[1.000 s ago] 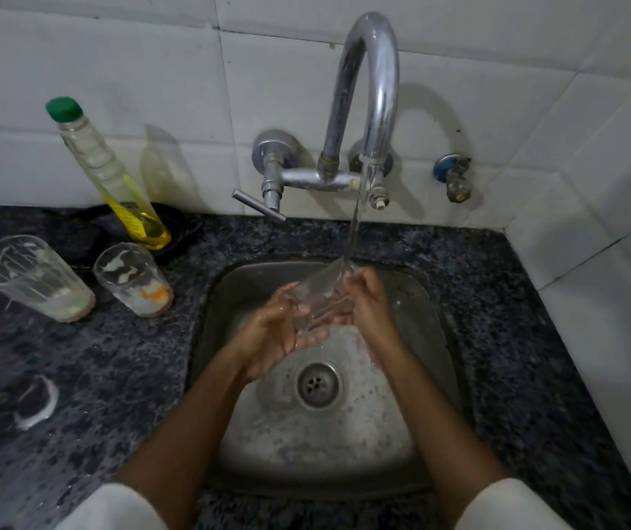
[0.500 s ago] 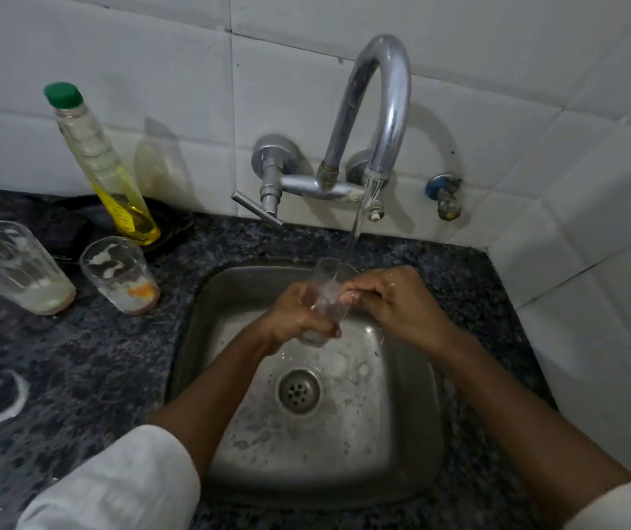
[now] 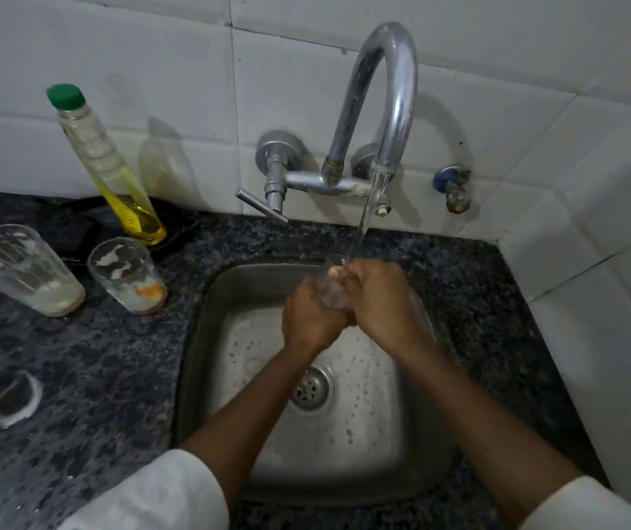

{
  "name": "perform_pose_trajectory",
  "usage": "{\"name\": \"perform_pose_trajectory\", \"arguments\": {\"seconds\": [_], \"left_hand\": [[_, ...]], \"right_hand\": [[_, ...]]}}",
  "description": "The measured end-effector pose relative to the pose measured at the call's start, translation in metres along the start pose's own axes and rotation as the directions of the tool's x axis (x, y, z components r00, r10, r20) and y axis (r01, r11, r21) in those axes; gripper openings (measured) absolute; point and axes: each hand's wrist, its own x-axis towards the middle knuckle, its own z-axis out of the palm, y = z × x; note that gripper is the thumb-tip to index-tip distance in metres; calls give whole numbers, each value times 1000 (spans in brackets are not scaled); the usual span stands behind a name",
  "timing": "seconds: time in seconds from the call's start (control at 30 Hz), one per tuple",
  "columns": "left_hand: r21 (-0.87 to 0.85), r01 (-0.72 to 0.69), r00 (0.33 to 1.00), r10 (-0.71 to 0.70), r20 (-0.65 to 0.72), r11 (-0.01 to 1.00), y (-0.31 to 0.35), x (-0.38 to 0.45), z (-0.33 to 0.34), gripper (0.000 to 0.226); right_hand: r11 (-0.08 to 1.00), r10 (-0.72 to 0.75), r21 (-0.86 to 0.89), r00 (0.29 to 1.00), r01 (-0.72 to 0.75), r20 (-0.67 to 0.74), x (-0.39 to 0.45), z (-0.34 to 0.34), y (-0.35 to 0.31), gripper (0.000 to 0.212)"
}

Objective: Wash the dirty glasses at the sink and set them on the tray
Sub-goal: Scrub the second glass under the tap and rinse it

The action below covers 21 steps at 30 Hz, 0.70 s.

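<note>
Rinsing is the step in hand: left hand and right hand both curl their grip round one glass under the tap stream, above the sink. Next move likely needs setting it aside; two dirty glasses wait on the tabletop.

A home kitchen corner: a steel sink sunk into a dark speckled stone surface, white wall tiles, a running chrome tap, a dish-soap bottle.
</note>
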Motion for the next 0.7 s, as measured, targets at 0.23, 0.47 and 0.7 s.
{"name": "perform_pose_trajectory", "arguments": {"seconds": [0.23, 0.47, 0.7], "left_hand": [[-384, 117, 774, 158, 613, 916, 0, 26, -40, 43], [185, -205, 978, 207, 9, 961, -1, 11, 6, 54], [-225, -65, 922, 145, 359, 972, 2, 24, -19, 37]], "right_hand": [[923, -84, 384, 989, 30, 125, 5, -29, 8, 23], [989, 35, 143, 999, -36, 8, 7, -13, 11, 22], [988, -93, 133, 993, 84, 70, 8, -17, 12, 25]]}}
